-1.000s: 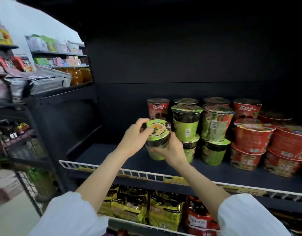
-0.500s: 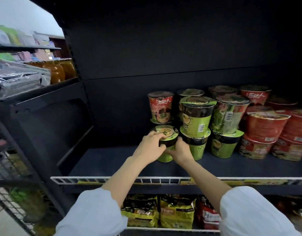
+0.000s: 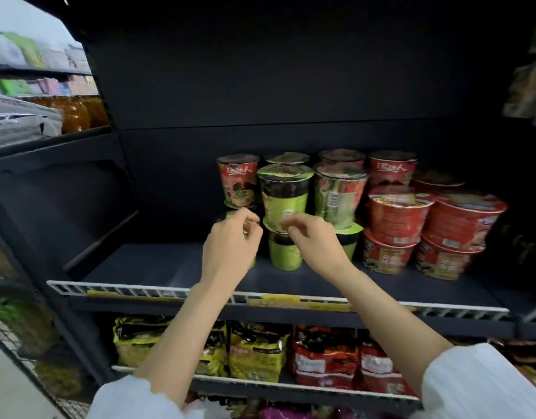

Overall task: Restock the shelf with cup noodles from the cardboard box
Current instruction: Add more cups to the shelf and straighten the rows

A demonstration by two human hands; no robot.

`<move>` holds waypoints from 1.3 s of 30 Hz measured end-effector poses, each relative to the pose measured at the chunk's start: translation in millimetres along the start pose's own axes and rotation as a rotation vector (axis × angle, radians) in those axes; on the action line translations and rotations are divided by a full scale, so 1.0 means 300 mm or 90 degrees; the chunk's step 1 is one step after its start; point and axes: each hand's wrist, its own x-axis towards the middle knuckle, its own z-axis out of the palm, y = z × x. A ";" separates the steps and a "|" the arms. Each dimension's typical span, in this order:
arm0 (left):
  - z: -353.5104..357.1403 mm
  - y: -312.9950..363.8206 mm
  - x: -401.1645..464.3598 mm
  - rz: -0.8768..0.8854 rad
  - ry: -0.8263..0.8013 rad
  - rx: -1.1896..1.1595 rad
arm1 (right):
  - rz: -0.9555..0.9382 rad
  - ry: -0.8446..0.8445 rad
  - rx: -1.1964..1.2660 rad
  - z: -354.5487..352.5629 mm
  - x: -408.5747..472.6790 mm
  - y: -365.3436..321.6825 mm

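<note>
Both hands loosely curled, holding nothing: left hand and right hand hovering over the shelf. Green cup noodle mostly hidden behind the left hand, standing just left of the stacked green cups.

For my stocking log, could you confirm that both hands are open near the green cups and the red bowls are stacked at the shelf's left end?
Not quite: in the head view the red bowls sit at the shelf's right end. Both hands, left and right, are open near the green cups.
</note>
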 end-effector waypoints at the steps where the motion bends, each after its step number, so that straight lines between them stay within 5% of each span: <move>1: 0.021 0.056 -0.030 -0.007 0.020 -0.022 | -0.020 -0.014 -0.001 -0.057 -0.030 0.014; 9: 0.253 0.472 -0.278 -0.020 -0.010 -0.170 | -0.025 0.019 -0.046 -0.510 -0.335 0.214; 26: 0.799 1.465 -1.050 0.147 -0.487 -0.236 | 0.376 0.076 -0.251 -1.328 -1.367 0.691; 33: 1.034 1.843 -1.196 0.174 -0.599 -0.191 | 0.474 0.178 -0.235 -1.673 -1.596 0.949; 39: 1.329 2.121 -1.248 0.088 -0.627 -0.167 | 0.628 0.193 -0.141 -1.936 -1.682 1.340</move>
